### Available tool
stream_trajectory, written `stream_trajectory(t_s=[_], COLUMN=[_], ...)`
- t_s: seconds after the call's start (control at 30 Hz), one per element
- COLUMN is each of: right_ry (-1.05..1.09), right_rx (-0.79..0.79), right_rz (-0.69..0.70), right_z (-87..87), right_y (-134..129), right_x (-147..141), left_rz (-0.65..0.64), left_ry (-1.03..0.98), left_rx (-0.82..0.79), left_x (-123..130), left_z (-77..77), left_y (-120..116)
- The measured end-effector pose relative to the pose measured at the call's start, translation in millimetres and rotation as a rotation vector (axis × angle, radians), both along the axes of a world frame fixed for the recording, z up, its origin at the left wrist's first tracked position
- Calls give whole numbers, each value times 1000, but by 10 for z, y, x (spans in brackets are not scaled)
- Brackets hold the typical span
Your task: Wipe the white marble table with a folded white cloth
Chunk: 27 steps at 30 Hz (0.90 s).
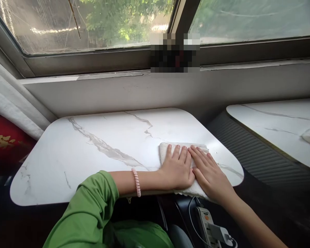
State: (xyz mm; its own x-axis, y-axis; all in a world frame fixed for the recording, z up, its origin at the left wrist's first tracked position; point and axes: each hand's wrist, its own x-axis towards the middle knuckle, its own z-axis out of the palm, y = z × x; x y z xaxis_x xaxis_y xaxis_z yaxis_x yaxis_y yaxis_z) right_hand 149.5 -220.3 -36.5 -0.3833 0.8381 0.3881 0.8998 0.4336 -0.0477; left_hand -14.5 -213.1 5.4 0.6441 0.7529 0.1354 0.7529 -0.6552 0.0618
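Observation:
A folded white cloth (pixel 163 151) lies flat near the right end of a white marble-patterned tabletop (pixel 82 172), and its ragged lower edge hangs over the front. My left hand (pixel 177 168) rests palm down on the cloth, fingers spread and pointing away from me. Beside it, my right hand (pixel 209 172) presses flat on the cloth too, fingers stretched toward the upper left. The two hands touch at the thumbs. Both palms hide the middle of the cloth. A pink beaded bracelet (pixel 136 182) circles my left wrist, below a green sleeve (pixel 93 203).
Below the table's front edge is a power strip (pixel 208 220) with a white charger (pixel 222 234) and cable. A second marble-patterned table (pixel 274 120) stands right, beside grey ribbed material (pixel 237 148). A window (pixel 93 62) runs behind; a white curtain (pixel 12 96) and red item (pixel 5 148) are left.

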Motion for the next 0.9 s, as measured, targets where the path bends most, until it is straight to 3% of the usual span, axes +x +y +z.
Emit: stream_trajectory(t_s=[0.23, 0.47, 0.57, 0.73, 0.9], right_ry=[-15, -13, -4, -39, -32], right_rx=[-11, -52, -72, -153, -161], right_rz=[-7, 35, -5, -111, -99], right_z=[30, 32, 32, 105, 184], right_y=[96, 487, 783, 1419, 2053], right_x=[-133, -348, -507, -823, -1097], left_rz=[2, 126, 180, 208, 282], left_ry=[15, -5, -14, -18, -29], left_rx=[-57, -169, -204, -113, -73], left_x=[-129, -280, -360, -549, -752], left_z=[52, 136, 120, 14, -11], left_y=[70, 335, 604, 1245, 1840])
